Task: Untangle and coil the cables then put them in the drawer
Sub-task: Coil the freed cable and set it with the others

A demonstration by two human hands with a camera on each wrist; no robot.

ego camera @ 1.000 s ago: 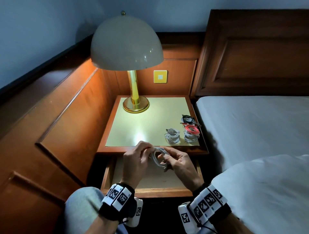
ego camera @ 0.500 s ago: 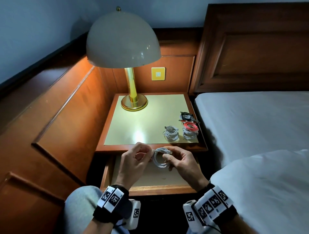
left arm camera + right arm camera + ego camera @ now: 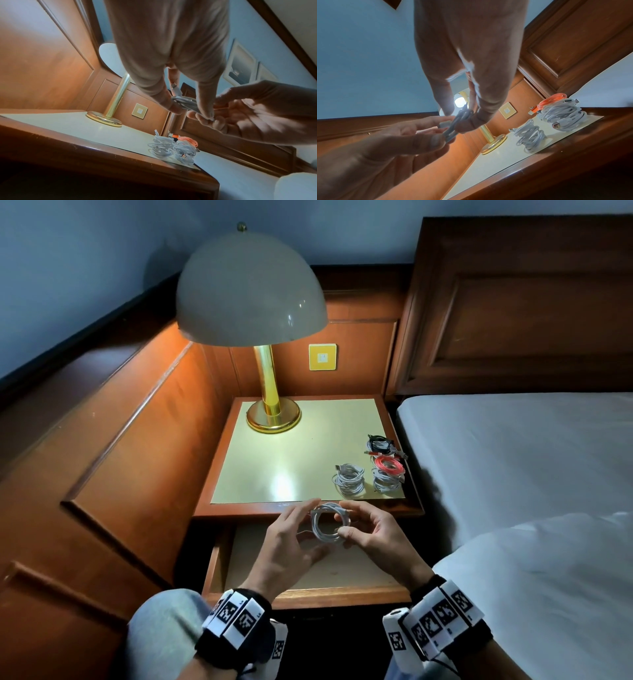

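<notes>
Drawer (image 3: 308,599) interior partly hidden behind hands, contents unclear

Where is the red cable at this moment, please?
In the head view the red cable lies on the nightstand's right side, on a white coil, between the black cable and the front edge.
</notes>
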